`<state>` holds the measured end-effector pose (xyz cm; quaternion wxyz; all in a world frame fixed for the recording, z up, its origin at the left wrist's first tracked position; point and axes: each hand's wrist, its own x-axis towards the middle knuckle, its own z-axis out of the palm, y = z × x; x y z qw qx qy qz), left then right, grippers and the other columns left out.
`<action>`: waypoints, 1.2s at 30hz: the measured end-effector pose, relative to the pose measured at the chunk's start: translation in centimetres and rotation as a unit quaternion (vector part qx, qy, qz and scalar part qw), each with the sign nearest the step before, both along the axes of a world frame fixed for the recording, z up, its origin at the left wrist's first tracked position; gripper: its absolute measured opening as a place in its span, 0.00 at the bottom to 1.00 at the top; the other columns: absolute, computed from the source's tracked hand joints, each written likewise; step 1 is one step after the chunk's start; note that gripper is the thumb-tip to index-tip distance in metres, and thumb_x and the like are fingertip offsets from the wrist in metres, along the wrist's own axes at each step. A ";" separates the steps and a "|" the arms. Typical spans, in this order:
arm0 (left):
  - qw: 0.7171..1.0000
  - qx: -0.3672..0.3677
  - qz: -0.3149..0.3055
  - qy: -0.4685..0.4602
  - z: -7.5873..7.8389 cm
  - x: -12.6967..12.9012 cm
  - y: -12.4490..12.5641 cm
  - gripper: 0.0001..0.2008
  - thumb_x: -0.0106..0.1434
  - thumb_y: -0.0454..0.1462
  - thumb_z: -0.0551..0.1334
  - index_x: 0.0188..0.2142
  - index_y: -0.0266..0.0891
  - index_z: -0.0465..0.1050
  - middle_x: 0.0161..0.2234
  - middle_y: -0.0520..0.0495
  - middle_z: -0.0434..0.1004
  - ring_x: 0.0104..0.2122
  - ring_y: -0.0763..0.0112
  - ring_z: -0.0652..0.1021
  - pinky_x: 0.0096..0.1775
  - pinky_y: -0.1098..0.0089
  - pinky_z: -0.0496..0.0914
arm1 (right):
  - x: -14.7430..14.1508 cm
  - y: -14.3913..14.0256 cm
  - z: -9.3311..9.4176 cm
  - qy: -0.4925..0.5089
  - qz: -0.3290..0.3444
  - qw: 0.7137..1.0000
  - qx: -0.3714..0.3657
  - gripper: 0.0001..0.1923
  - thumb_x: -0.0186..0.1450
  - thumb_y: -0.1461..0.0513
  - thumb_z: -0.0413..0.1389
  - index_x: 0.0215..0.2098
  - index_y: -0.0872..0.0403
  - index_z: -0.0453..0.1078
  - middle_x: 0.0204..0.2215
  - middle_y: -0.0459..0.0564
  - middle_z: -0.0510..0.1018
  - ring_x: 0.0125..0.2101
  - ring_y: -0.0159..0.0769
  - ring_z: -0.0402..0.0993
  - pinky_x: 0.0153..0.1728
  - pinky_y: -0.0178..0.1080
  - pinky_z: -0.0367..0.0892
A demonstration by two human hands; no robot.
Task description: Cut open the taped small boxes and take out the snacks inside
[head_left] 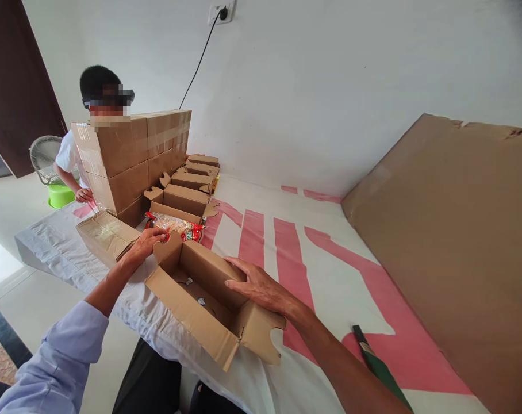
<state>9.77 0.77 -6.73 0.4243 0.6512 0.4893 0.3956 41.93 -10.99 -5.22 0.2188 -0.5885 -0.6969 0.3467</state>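
Note:
An open cardboard box (204,287) lies in front of me with its flaps folded out and a few small bits on its bottom. My right hand (258,284) grips the box's far wall, thumb on the inner side and fingers along the top edge. Beyond the box's left end is a red-and-clear plastic snack packet (185,227). My left hand (148,241) reaches past the end flap, its fingers stretched out to the packet's near edge; its thumb is not clearly visible. Just left of that hand sits a taped cardboard box (108,233).
Stacked taped cartons (123,144) stand at the left, with a person (73,158) behind them. Several open boxes (185,198) line up beyond the packet. A large cardboard sheet (451,230) rises at the right; a green-and-black object (375,362) lies on the cloth (338,287).

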 end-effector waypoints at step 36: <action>0.938 0.154 0.127 0.285 -3.2 -4.0 -12.8 0.05 0.66 0.42 0.64 0.40 0.47 0.75 0.41 0.44 0.83 0.40 0.55 0.83 0.43 0.59 0.77 | -9.7 15.0 -0.1 -0.152 0.002 0.961 0.232 0.39 0.63 0.59 0.69 0.69 0.51 0.65 0.59 0.60 0.75 0.58 0.55 0.73 0.54 0.52 0.71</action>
